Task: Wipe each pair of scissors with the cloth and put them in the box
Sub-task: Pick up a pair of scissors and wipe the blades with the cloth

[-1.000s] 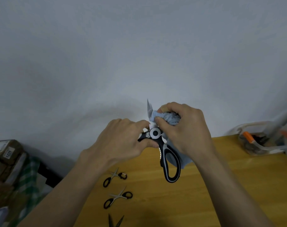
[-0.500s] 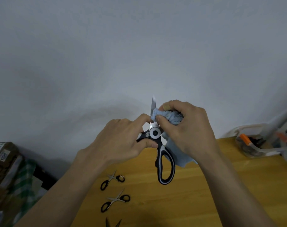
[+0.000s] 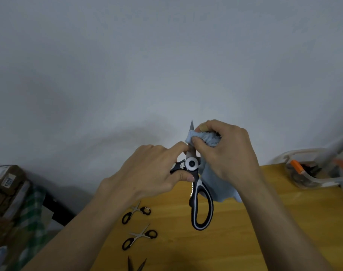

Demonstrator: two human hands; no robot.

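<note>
Both hands up over the far edge of the wooden table (image 3: 284, 222), working one tool. Left hand (image 3: 147, 173) grips the large black-and-white scissors (image 3: 201, 204) near the pivot, thumb and fingers curled round the upper handle; the free handle loop hangs toward 6 o'clock. Right hand (image 3: 227, 153) pinches the bunched blue cloth (image 3: 203, 137) round the blades, which point to 12 o'clock; only the tip shows above the cloth. A loose tail of cloth hangs behind the handle.

Step in hand, by my reading: wiping the blades of this pair, not yet boxed.

At 7 o'clock of the held pair, two small black-handled scissors (image 3: 136, 213) (image 3: 140, 238) lie on the table, apart from each other; a third set of blade tips (image 3: 136, 266) pokes in at the bottom edge.

Clear box (image 3: 295, 159) sits at 3 o'clock, well apart, with orange-handled items inside.

Next move likely calls for drawing the cloth off past the tip, keeping fingers clear of the edge, then carrying the pair right to the box.
</note>
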